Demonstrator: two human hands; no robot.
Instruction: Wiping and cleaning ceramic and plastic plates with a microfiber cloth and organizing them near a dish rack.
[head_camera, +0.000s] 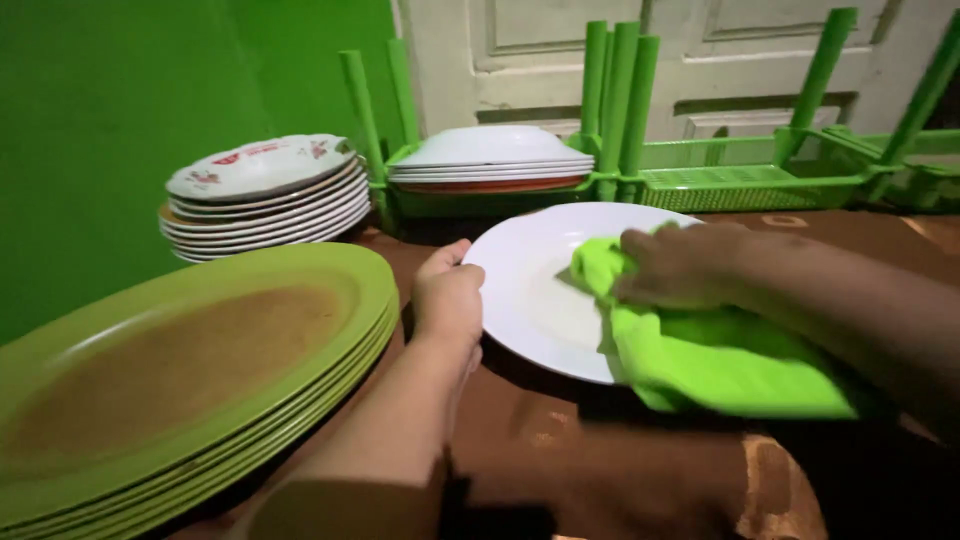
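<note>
Head view, and the brown patterned tabletop (520, 420) carries it all — a stack of big oval green plastic platters (180, 370) fills its left edge, a pile of round white patterned plates (265, 195) sits at the back-left corner. Centre stage, a round white plate (530, 290), tilted up: left hand (448, 300) clamped on its left rim, right hand (675, 265) bunched tight on a bright green cloth (700, 350) pressed to the plate's face.
</note>
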